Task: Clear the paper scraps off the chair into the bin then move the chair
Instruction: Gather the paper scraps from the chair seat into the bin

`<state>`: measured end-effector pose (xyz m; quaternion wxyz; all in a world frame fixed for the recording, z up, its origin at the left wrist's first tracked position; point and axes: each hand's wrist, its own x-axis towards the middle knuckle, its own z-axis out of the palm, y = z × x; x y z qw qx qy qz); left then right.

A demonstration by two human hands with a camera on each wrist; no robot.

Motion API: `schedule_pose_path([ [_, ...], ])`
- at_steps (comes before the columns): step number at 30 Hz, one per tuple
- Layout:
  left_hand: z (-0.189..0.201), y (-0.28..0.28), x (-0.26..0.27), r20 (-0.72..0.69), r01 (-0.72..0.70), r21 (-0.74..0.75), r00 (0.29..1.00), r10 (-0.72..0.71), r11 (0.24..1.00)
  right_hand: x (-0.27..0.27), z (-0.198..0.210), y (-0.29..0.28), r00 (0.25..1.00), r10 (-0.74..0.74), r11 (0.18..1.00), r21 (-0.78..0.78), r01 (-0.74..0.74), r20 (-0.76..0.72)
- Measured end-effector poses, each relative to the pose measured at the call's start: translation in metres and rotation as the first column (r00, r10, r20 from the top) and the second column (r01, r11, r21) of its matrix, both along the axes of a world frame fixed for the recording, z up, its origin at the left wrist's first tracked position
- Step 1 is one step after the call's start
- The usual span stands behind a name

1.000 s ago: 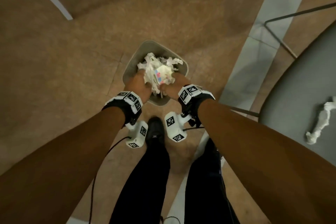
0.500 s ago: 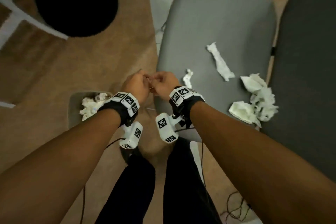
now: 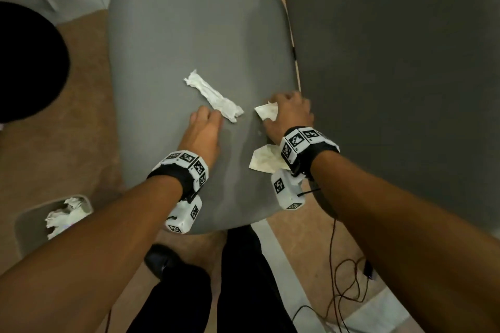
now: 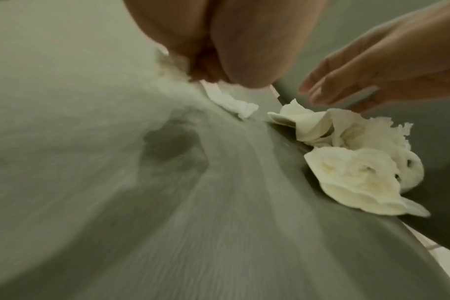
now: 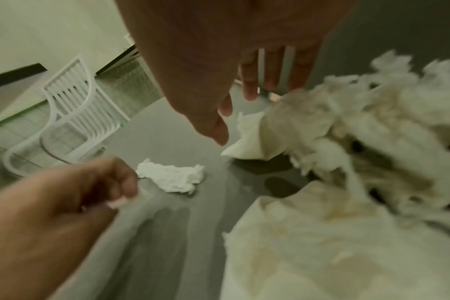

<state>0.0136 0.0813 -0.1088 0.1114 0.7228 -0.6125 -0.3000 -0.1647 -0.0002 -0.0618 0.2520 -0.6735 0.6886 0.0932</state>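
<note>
The grey chair seat (image 3: 189, 21) carries a long twisted paper scrap (image 3: 213, 98) in its middle. A pile of crumpled scraps (image 3: 266, 161) lies at its right edge. My left hand (image 3: 208, 113) is down on the seat just short of the long scrap's near end. Its fingers are curled, and in the left wrist view they pinch a small white scrap (image 4: 171, 60). My right hand (image 3: 286, 100) hovers over the pile (image 5: 347, 142), fingers (image 5: 270, 77) straight and spread, holding nothing. The grey bin (image 3: 27, 227) stands on the floor at lower left with crumpled paper in it.
A darker grey chair (image 3: 392, 89) stands close against the seat's right side. A black round stool (image 3: 27, 62) is at the left, and a white slatted plastic chair (image 5: 77, 113) beyond. Cables (image 3: 346, 305) trail on the floor by my legs (image 3: 189, 292).
Both hands left the bin, where they had dropped a wad of paper, and came over to the chair seat. They then parted: left hand onto the small scrap, right hand over the pile.
</note>
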Motion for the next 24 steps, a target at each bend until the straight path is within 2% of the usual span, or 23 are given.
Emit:
schedule_pose_path([
  [3,0.002,-0.028,-0.008,0.172,0.037,-0.045,0.985,-0.029,0.998,-0.018,-0.009,-0.007,0.999,-0.027,0.996,0.081,0.026,0.020],
  [5,-0.006,-0.039,-0.002,0.311,0.099,0.032,0.945,-0.104,0.995,-0.022,-0.015,-0.008,0.999,-0.009,0.994,0.110,0.005,0.038],
  [7,-0.011,-0.045,0.006,0.359,0.141,0.108,0.917,-0.171,0.984,-0.024,-0.019,-0.011,0.999,0.025,0.991,0.133,-0.030,0.036],
  [12,-0.005,-0.036,0.010,0.239,0.298,0.136,0.916,-0.323,0.945,-0.037,-0.033,-0.018,0.998,0.044,0.976,0.214,-0.051,0.040],
  [14,0.001,-0.024,0.000,0.121,0.270,0.143,0.950,-0.287,0.952,-0.039,-0.037,-0.019,0.997,0.035,0.976,0.212,-0.048,0.062],
  [17,0.007,-0.014,-0.023,0.006,0.274,0.029,0.962,-0.275,0.961,-0.036,-0.041,-0.019,0.996,0.006,0.984,0.177,-0.021,0.084],
  [21,0.007,-0.009,-0.054,0.029,0.397,0.019,0.917,-0.398,0.917,-0.029,-0.046,-0.021,0.989,-0.052,0.984,0.177,0.027,0.135],
  [24,0.004,-0.001,-0.065,0.126,0.515,0.042,0.847,-0.516,0.856,-0.030,-0.047,-0.026,0.979,-0.112,0.979,0.186,0.080,0.170],
])
